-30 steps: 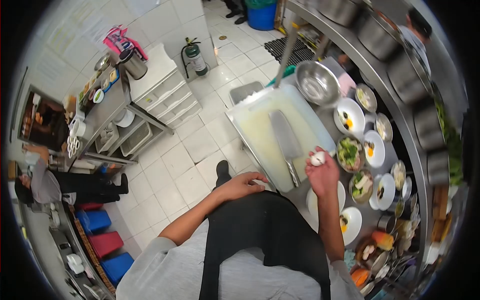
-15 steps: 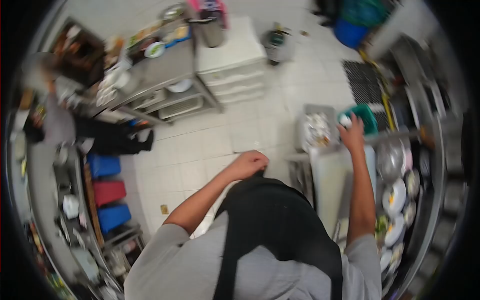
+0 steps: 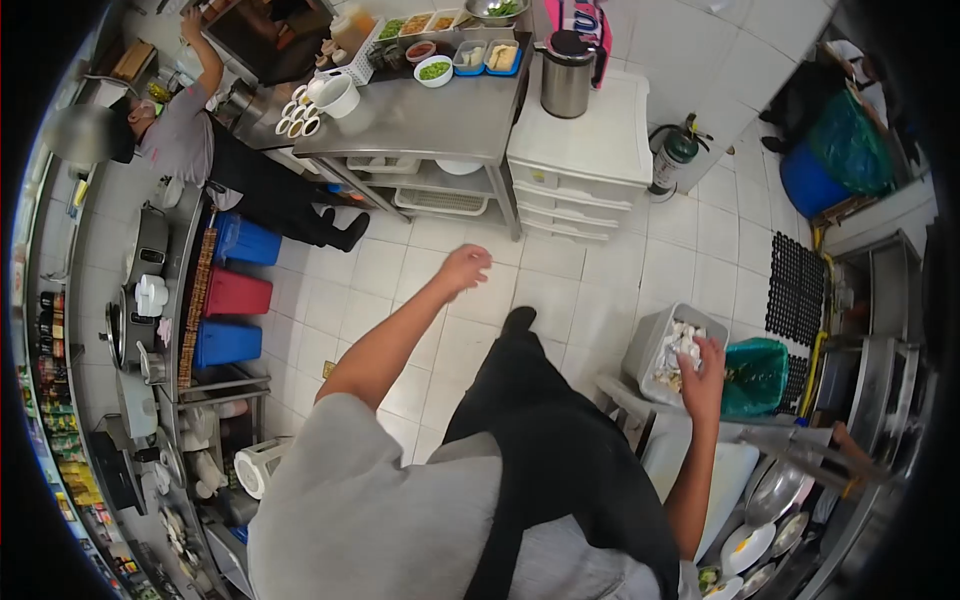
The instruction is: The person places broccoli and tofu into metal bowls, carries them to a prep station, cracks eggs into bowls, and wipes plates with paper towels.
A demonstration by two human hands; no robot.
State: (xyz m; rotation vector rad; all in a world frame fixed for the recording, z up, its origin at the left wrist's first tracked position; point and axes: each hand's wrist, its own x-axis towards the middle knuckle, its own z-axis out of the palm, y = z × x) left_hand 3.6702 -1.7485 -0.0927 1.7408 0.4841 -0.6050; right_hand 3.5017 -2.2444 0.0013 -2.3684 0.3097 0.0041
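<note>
My left hand (image 3: 466,271) is held out over the tiled floor, empty, with its fingers loosely bent and apart. On the other side, my right hand (image 3: 706,378) is above the near edge of a grey bin (image 3: 646,340). A small white object (image 3: 691,347) shows between its thumb and fingers; its kind is unclear. Crumpled white and brownish scraps (image 3: 672,372) fill part of the grey bin. Touching distance to the right of this hand stands a green bin (image 3: 752,378) with a liner.
A steel table (image 3: 430,125) carries bowls and tubs. Beside it are a white drawer unit (image 3: 580,150) with a steel jug (image 3: 567,75) and a fire extinguisher (image 3: 675,160). A co-worker (image 3: 180,140) stands at the left counter. Plates (image 3: 747,548) line the lower right.
The view has turned, and the bins now appear lower. My left hand has moved out from my apron and its fingers have opened. My right hand has shifted from the green bin's edge to the grey bin.
</note>
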